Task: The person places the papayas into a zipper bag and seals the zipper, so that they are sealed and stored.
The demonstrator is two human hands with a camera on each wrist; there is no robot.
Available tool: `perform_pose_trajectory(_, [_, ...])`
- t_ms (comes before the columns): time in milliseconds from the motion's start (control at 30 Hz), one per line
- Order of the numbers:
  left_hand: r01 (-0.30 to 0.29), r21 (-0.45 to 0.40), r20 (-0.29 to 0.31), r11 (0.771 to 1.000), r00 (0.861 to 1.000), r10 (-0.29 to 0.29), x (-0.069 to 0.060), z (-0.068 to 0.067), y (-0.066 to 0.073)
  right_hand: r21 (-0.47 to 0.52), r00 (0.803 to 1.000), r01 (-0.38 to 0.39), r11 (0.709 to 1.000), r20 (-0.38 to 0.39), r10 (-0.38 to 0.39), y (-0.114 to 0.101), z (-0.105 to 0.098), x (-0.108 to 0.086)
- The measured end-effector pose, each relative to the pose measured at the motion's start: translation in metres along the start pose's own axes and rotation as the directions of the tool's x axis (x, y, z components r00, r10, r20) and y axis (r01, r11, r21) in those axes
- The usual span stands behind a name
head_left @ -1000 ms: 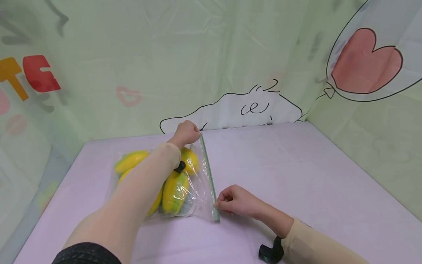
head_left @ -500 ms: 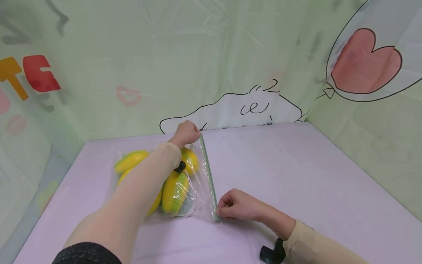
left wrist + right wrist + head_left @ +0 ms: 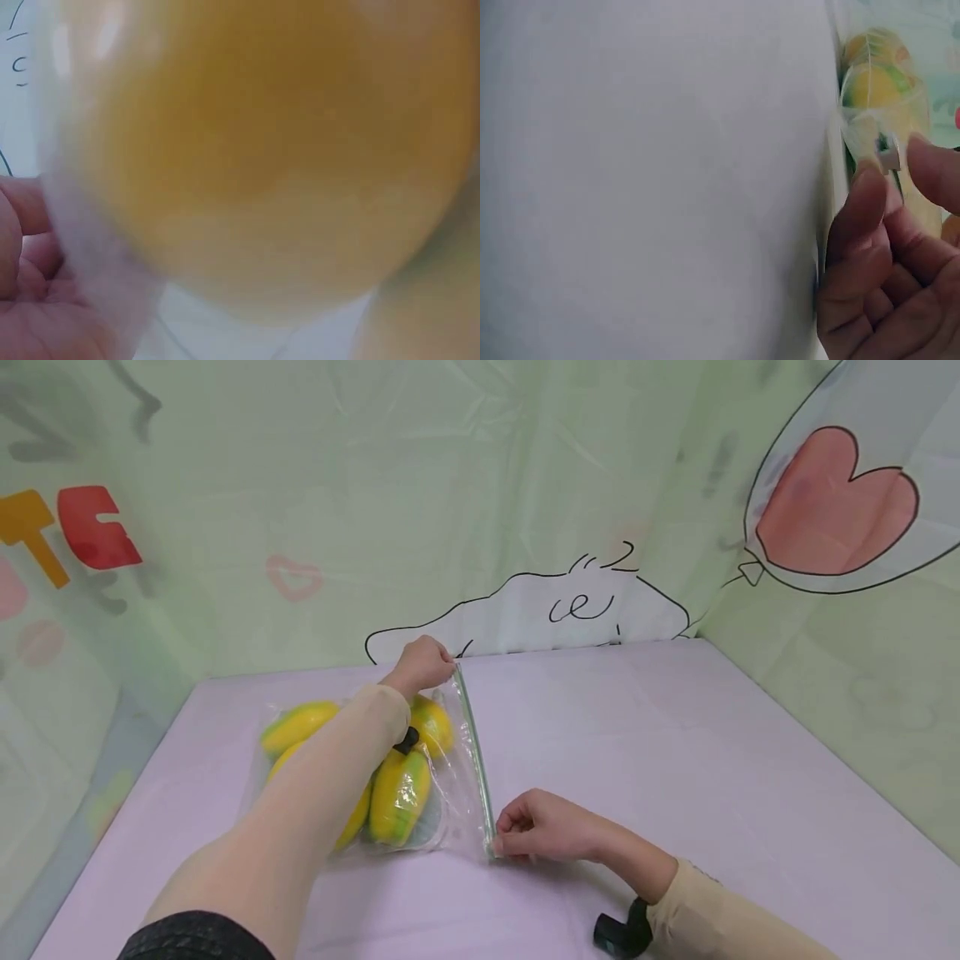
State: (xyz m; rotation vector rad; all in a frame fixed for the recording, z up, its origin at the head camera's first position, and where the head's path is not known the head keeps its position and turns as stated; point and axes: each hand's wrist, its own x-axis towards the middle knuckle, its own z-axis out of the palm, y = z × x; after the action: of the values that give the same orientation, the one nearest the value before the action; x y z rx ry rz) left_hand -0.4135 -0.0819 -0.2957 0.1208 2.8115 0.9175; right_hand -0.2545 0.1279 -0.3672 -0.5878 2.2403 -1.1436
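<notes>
A clear zip bag lies flat on the left half of the table, its green-edged seal strip along the right side. Several yellow-green fruits, mango-like in shape, fill it. My left hand reaches across the bag and pinches the strip's far end. At the near end, the thumb and forefinger of my right hand grip the strip's corner. A small pale piece shows between those fingertips in the right wrist view. In the left wrist view a blurred yellow fruit blocks most of the scene.
A lilac cloth covers the table. Green printed curtains stand close behind and at both sides. A black wrist camera hangs under my right forearm, and my left forearm hides part of the bag.
My right hand has slid slightly toward me along the strip, onto its near corner. The left hand and the fruits have stayed in place.
</notes>
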Motion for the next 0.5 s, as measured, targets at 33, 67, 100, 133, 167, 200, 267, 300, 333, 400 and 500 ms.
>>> perform_pose_trajectory(33, [-0.006, 0.01, 0.012, 1.0, 1.0, 0.006, 0.0, 0.0, -0.001, 0.001, 1.0, -0.005, 1.0, -0.015, 0.005, -0.001, -0.002, 0.003])
perform_pose_trajectory(67, [-0.013, 0.024, 0.027, 1.0, 1.0, 0.012, -0.001, -0.001, -0.001, 0.002, 0.999, -0.014, 1.0, -0.036, 0.014, -0.003, -0.004, 0.006])
perform_pose_trajectory(100, [-0.024, 0.041, 0.046, 0.999, 0.999, 0.022, -0.002, -0.002, -0.001, 0.004, 0.997, -0.03, 1.0, -0.065, 0.03, -0.005, -0.007, 0.011])
perform_pose_trajectory(133, [-0.037, 0.066, 0.068, 0.997, 0.997, 0.033, -0.003, -0.002, -0.001, 0.014, 0.994, -0.05, 0.999, -0.095, 0.051, -0.006, -0.011, 0.016])
perform_pose_trajectory(167, [-0.053, 0.09, 0.092, 0.995, 0.995, 0.044, -0.004, -0.003, -0.001, 0.024, 0.99, -0.067, 0.997, -0.123, 0.069, -0.008, -0.015, 0.022])
perform_pose_trajectory(200, [-0.071, 0.114, 0.116, 0.991, 0.992, 0.057, -0.005, -0.005, -0.001, 0.033, 0.985, -0.088, 0.996, -0.148, 0.092, -0.009, -0.02, 0.029])
perform_pose_trajectory(267, [-0.1, 0.16, 0.154, 0.982, 0.985, 0.075, -0.008, -0.01, -0.002, 0.045, 0.973, -0.127, 0.991, -0.187, 0.133, -0.011, -0.032, 0.042])
perform_pose_trajectory(300, [-0.108, 0.179, 0.17, 0.978, 0.982, 0.077, -0.009, -0.013, -0.003, 0.056, 0.968, -0.144, 0.988, -0.198, 0.152, -0.011, -0.039, 0.048])
perform_pose_trajectory(333, [-0.113, 0.206, 0.186, 0.972, 0.98, 0.075, -0.01, -0.017, -0.005, 0.069, 0.964, -0.157, 0.985, -0.207, 0.168, -0.011, -0.046, 0.053])
perform_pose_trajectory(400, [-0.119, 0.28, 0.219, 0.953, 0.974, 0.057, -0.012, -0.028, -0.012, 0.106, 0.957, -0.174, 0.979, -0.218, 0.194, -0.009, -0.06, 0.064])
perform_pose_trajectory(500, [-0.106, 0.402, 0.249, 0.909, 0.968, 0.002, -0.014, -0.049, -0.035, 0.188, 0.941, -0.194, 0.963, -0.241, 0.236, -0.006, -0.08, 0.078])
